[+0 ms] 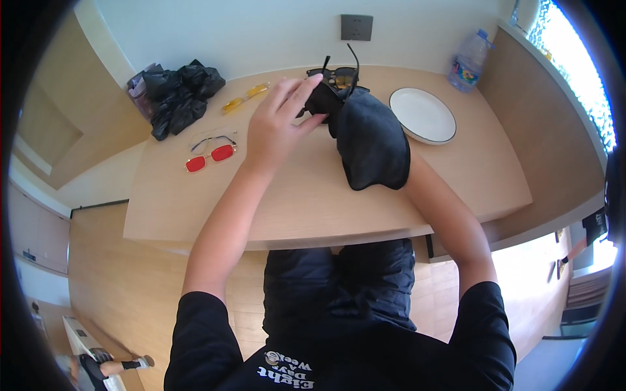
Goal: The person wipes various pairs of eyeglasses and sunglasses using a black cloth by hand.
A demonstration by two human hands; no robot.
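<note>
Sunglasses point(324, 100) in left fingers point(302, 95), against black cloth point(373, 140); shirt point(372, 355) white-lettered, bottle point(468, 62) labelled.

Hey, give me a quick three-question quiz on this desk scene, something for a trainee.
1. True or false: the red-lensed glasses lie to the left of the white plate.
2. Which hand is hidden by the black cloth?
3. Fill the gap: the fingers of the left hand grip a pair of black ____.

Key:
1. True.
2. The right hand.
3. Sunglasses.
</note>
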